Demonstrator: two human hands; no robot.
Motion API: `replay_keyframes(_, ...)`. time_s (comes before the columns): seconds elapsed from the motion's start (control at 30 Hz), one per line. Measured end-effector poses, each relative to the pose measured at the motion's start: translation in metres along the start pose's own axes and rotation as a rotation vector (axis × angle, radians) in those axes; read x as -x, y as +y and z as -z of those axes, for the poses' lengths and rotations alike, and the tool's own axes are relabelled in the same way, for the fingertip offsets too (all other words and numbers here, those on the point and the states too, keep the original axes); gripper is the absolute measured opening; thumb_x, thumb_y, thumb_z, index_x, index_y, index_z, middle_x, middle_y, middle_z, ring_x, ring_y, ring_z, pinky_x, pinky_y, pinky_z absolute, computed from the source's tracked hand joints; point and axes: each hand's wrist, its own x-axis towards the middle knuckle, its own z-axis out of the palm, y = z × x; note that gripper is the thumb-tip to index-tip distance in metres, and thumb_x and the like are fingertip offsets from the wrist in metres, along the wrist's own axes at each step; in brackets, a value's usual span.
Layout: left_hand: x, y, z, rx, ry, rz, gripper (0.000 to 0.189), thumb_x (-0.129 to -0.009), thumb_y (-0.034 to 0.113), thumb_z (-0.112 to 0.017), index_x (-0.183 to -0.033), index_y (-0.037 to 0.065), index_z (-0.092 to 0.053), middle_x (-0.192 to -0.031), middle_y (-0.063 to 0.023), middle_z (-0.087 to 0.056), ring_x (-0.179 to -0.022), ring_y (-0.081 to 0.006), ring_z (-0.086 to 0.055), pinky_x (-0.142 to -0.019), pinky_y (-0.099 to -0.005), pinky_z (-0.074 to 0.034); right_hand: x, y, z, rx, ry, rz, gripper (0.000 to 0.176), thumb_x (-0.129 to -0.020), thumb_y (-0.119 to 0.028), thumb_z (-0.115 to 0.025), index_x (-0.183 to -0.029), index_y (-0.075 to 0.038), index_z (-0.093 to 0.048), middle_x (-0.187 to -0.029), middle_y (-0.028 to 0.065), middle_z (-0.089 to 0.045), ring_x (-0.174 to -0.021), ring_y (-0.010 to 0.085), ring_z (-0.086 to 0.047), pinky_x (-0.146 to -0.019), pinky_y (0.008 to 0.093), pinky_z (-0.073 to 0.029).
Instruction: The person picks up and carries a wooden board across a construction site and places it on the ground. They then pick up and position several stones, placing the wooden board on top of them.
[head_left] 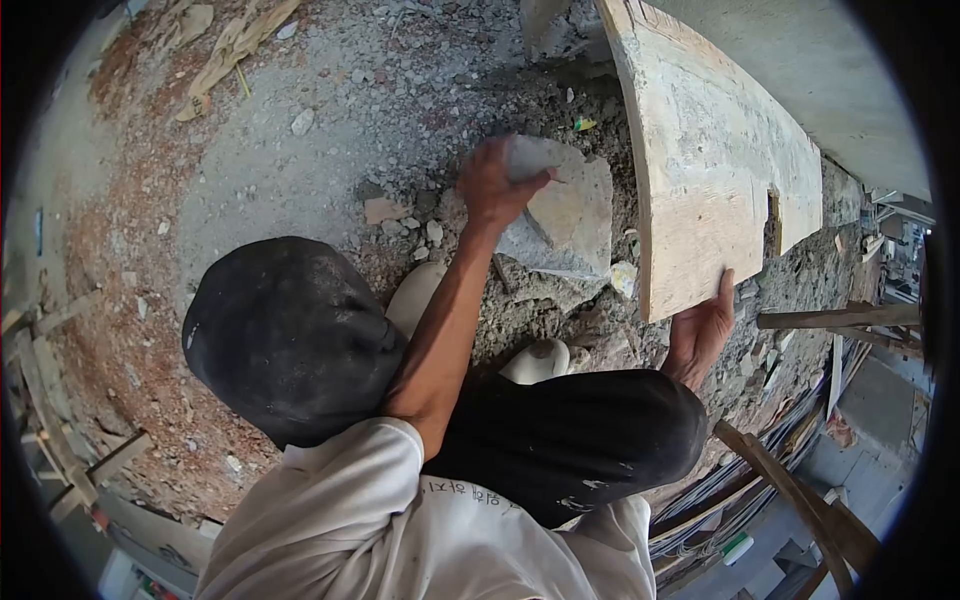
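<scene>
My left hand is closed around the near side of a pale grey chunk of stone, thumb spread across its top, and the hand's edges are slightly blurred. Directly beneath and beside that chunk lies a larger flat-faced block of broken concrete on the rubble. My right hand grips the lower edge of a worn plywood board, one finger lying on its face and the other fingers partly hidden behind it. The board stands tilted on edge along the wall and has a rectangular notch cut in its lower right side.
Gravel and broken masonry cover the ground. A concrete wall rises behind the board. Wooden poles and a bundle of thin rods lie at the right. My bent knees and light shoes are close to the block.
</scene>
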Motion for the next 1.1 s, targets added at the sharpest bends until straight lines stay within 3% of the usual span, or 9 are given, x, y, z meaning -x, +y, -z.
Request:
replay_keyframes(0.03,0.012,0.001,-0.010,-0.583,-0.058,-0.146,0.082,-0.060,0.052,-0.072,-0.126,0.013,-0.043,-0.135,-0.0154,-0.034,-0.123,-0.0325,-0.033,-0.098,-0.0541,-0.026,0.004,-0.007,-0.004,-0.019,0.004,0.023,0.040,-0.090,-0.016,-0.047,-0.125,0.003,-0.039,-0.125,0.0191,-0.047,-0.115,0.0282,-0.047,-0.097,0.0449,-0.038)
replay_keyframes(0.13,0.030,-0.006,-0.042,-0.823,-0.299,-0.282,0.102,-0.041,0.051,-0.079,-0.130,0.021,-0.039,-0.140,-0.0149,-0.023,-0.128,-0.0387,-0.019,-0.093,-0.0665,-0.017,0.012,-0.025,-0.012,-0.064,-0.037,0.006,0.038,-0.090,-0.016,-0.047,-0.123,0.003,-0.040,-0.121,0.0184,-0.050,-0.112,0.0279,-0.049,-0.096,0.0448,-0.038)
replay_keyframes(0.3,0.040,-0.002,-0.050,-0.907,-0.323,-0.309,0.100,-0.039,0.039,-0.081,-0.128,0.017,-0.040,-0.131,-0.0172,-0.032,-0.117,-0.0392,-0.030,-0.089,-0.0623,-0.023,0.016,-0.052,-0.011,-0.081,-0.160,0.050,0.038,-0.090,-0.015,-0.046,-0.120,0.008,-0.042,-0.119,0.0223,-0.051,-0.108,0.0295,-0.053,-0.092,0.0455,-0.043)
replay_keyframes(0.47,0.089,0.026,-0.062,-0.676,-0.870,-0.392,0.104,-0.043,0.065,-0.072,-0.129,0.016,-0.041,-0.132,-0.0190,-0.034,-0.121,-0.0395,-0.030,-0.092,-0.0695,-0.015,0.026,-0.067,-0.034,-0.122,-0.088,0.191,0.029,-0.088,-0.011,-0.049,-0.104,0.012,-0.051,-0.098,0.0299,-0.057,-0.080,0.0335,-0.063,-0.064,0.0416,-0.058)
replay_keyframes(0.53,0.082,0.029,-0.067,-0.577,-0.876,-0.411,0.103,-0.050,0.072,-0.065,-0.131,0.014,-0.038,-0.136,-0.0179,-0.031,-0.126,-0.0370,-0.025,-0.095,-0.0696,-0.011,0.022,-0.078,-0.023,-0.115,-0.102,0.252,0.027,-0.088,-0.011,-0.049,-0.102,0.013,-0.050,-0.093,0.0294,-0.058,-0.077,0.0331,-0.063,-0.064,0.0410,-0.058)
replay_keyframes(0.67,-0.020,-0.010,-0.085,-0.624,-0.091,-0.155,0.091,-0.062,0.069,-0.060,-0.127,0.007,-0.042,-0.131,-0.0189,-0.037,-0.126,-0.0358,-0.026,-0.094,-0.0646,-0.020,0.021,-0.095,-0.024,-0.286,-0.200,0.156,0.025,-0.089,-0.011,-0.047,-0.100,0.012,-0.046,-0.088,0.0295,-0.056,-0.076,0.0322,-0.062,-0.066,0.0411,-0.057)
replay_keyframes(0.83,-0.082,-0.018,-0.070,-1.033,-0.355,-0.215,0.097,-0.057,0.070,-0.062,-0.127,0.007,-0.041,-0.133,-0.0164,-0.035,-0.126,-0.0327,-0.027,-0.096,-0.0632,-0.019,0.028,-0.088,-0.041,-0.111,-0.117,0.249,0.028,-0.089,-0.012,-0.048,-0.105,0.011,-0.052,-0.097,0.0278,-0.059,-0.084,0.0299,-0.064,-0.069,0.0437,-0.057)
replay_keyframes(0.97,-0.078,-0.027,-0.057,-1.005,-0.363,-0.264,0.091,-0.053,0.070,-0.064,-0.118,0.007,-0.050,-0.122,-0.0166,-0.047,-0.116,-0.0334,-0.040,-0.092,-0.0637,-0.018,0.029,-0.083,-0.049,-0.026,-0.074,0.261,0.031,-0.088,-0.014,-0.051,-0.106,0.011,-0.054,-0.103,0.0226,-0.060,-0.086,0.0236,-0.064,-0.072,0.0307,-0.055)
replay_keyframes(1.1,-0.063,-0.001,-0.030,-0.936,-0.543,-0.088,0.074,-0.055,0.068,-0.066,-0.100,0.009,-0.059,-0.098,-0.0118,-0.061,-0.088,-0.0262,-0.056,-0.074,-0.0470,-0.039,0.029,-0.077,-0.047,-0.033,-0.138,0.257,0.033,-0.089,-0.014,-0.049,-0.111,0.011,-0.050,-0.108,0.0231,-0.057,-0.090,0.0260,-0.063,-0.075,0.0349,-0.055)
